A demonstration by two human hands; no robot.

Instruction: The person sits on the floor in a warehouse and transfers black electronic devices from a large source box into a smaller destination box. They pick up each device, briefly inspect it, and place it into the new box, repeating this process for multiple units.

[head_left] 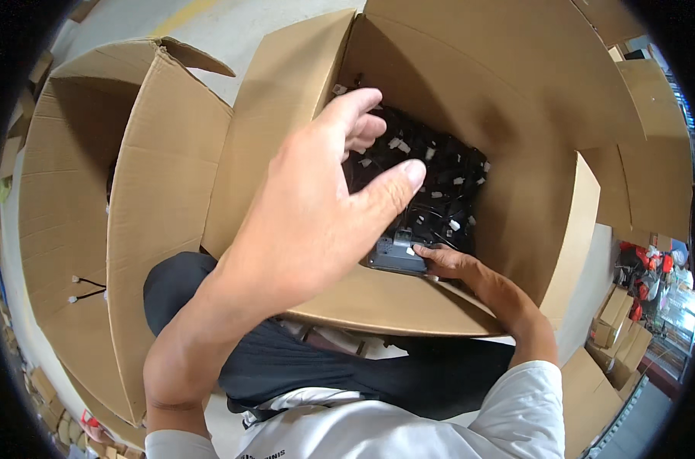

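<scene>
A large open cardboard box [393,306] stands in front of me. Inside lie many black cables with white plug connectors [437,194], heaped on its bottom. My right hand [445,262] reaches over the near wall and grips a flat dark-grey device [397,255] by its right end, thumb on top. The device rests low in the box at the near side, against the cables. My left hand [324,191] is raised above the box, much closer to the camera. Its thumb and fingers are apart, the fingers loosely curved, with nothing between them. It covers part of the cables.
To the left is a second open cardboard box [164,168], with a short black cable [89,289] near its left wall. More cardboard boxes [619,329] and a cluster of red items [644,264] are at the right. Pale floor [248,34] shows beyond the boxes.
</scene>
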